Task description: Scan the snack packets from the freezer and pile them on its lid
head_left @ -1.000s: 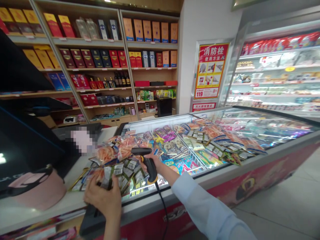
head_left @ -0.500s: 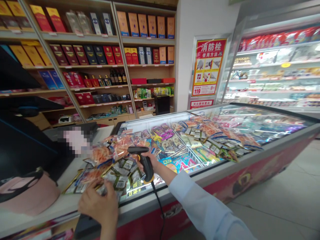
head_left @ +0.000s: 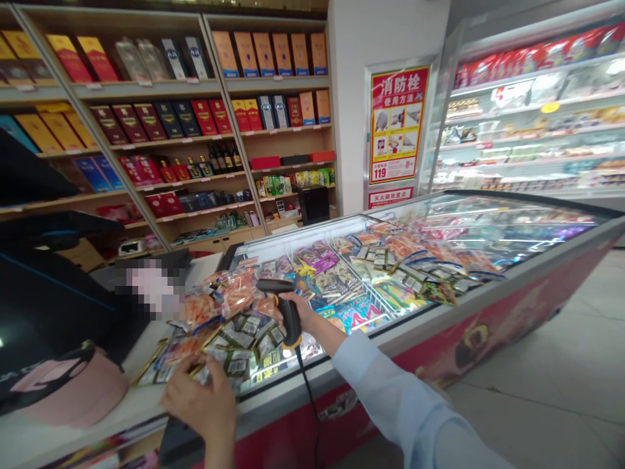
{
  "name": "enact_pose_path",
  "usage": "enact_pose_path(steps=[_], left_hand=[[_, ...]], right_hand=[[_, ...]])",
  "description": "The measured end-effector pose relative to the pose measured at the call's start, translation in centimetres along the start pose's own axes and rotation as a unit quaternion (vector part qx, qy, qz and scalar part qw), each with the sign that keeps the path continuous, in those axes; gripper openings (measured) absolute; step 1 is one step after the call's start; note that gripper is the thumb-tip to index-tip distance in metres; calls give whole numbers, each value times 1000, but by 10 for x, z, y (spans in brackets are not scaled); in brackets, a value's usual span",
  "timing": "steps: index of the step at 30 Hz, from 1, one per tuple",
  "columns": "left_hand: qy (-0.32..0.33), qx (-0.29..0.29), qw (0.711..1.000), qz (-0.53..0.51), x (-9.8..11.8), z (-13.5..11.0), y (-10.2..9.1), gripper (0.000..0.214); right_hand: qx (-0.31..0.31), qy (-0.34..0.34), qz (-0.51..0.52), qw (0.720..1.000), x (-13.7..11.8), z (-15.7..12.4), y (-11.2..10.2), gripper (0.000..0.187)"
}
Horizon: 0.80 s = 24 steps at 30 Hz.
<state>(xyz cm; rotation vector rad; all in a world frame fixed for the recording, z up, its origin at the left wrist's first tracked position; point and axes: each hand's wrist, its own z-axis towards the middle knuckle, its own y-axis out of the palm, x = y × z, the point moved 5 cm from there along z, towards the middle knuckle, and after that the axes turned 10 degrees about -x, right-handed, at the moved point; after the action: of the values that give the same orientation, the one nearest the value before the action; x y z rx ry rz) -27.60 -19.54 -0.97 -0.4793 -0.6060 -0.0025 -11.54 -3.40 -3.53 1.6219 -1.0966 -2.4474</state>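
Observation:
My right hand (head_left: 301,312) is wrapped round the grip of a black and yellow barcode scanner (head_left: 289,317). The scanner's head points left, above a heap of small snack packets (head_left: 239,348) with white barcode labels, and its cable hangs down over the freezer's front. At the near edge of this heap, my left hand (head_left: 204,395) has its fingers curled on a snack packet, mostly hidden under them. Clear bags of orange-brown food (head_left: 239,299) lie behind the small packets.
A glass-topped chest freezer (head_left: 415,332) stretches to the right, with a second pile of packets (head_left: 415,260) on its glass. On the left counter are a pink visor cap (head_left: 81,391) and a dark monitor (head_left: 43,306). Shelves of boxed bottles (head_left: 166,120) stand behind.
The camera view has shifted slightly. My right hand still holds the scanner over the heap, its head now tilted a little differently. My left hand stays at the packets' near edge.

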Motion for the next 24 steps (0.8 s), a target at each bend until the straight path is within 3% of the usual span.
enact_pose_path(steps=[4, 11, 18, 24], left_hand=[[54, -14, 997, -59, 36, 11, 3, 32], [117, -56, 979, -154, 128, 13, 28, 28], [179, -121, 946, -243, 202, -8, 66, 21], [269, -191, 889, -317, 275, -47, 106, 17]], right_hand=[[37, -56, -37, 997, -37, -27, -5, 31], [65, -142, -91, 983, -122, -101, -25, 25], [158, -211, -153, 953, -191, -200, -59, 26], [237, -258, -172, 921, -214, -283, -87, 22]])
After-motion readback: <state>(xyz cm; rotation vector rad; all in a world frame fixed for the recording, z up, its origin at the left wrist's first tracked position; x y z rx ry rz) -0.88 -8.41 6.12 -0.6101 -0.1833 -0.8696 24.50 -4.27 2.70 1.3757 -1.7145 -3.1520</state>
